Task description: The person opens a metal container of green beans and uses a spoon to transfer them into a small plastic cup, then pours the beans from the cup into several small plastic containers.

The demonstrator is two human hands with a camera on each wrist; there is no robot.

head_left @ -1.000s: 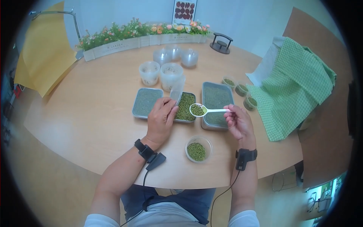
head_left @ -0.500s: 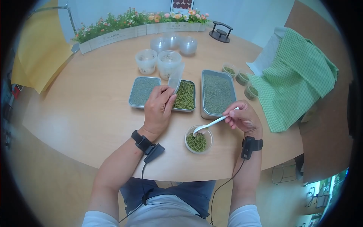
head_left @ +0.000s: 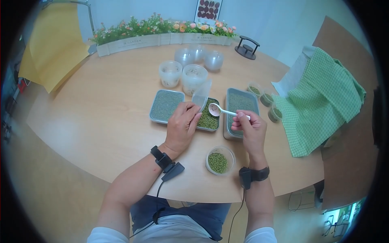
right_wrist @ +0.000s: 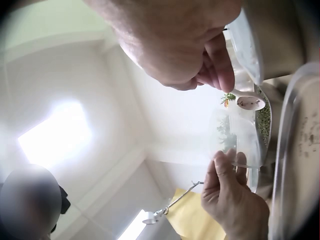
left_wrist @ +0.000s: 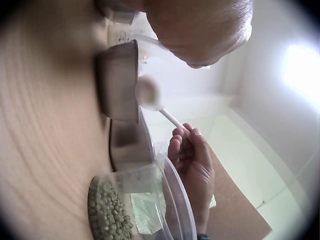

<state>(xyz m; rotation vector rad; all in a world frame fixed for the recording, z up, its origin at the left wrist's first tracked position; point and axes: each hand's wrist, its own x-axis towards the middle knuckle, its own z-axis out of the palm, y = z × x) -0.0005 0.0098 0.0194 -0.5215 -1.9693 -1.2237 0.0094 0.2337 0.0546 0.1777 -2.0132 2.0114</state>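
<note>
In the head view my left hand (head_left: 182, 126) pinches a clear plastic lid (head_left: 201, 94), tilted up at the left side of a rectangular box (head_left: 211, 130) of green mung beans (head_left: 209, 121). My right hand (head_left: 252, 131) grips a white spoon (head_left: 214, 109) by its handle. The spoon's bowl, with no heap of beans in it, hangs over the box. In the right wrist view the spoon (right_wrist: 250, 103) shows small dark marks inside its bowl. Closer to my body stands a round clear tub (head_left: 232, 165), with mung beans (head_left: 217, 163) covering its bottom.
Lidded boxes flank the bean box, one left (head_left: 166, 106) and a deeper one right (head_left: 242, 101). Behind are white tubs (head_left: 170, 74) and clear cups (head_left: 213, 60). Several small bean cups (head_left: 275, 114) stand beside a green checked cloth (head_left: 320, 105). Flower planters (head_left: 135, 43) line the back edge.
The spoon, first full of beans over the box, tipped into the round tub, then came back over the box without its heap. My left hand keeps hold of the lid.
</note>
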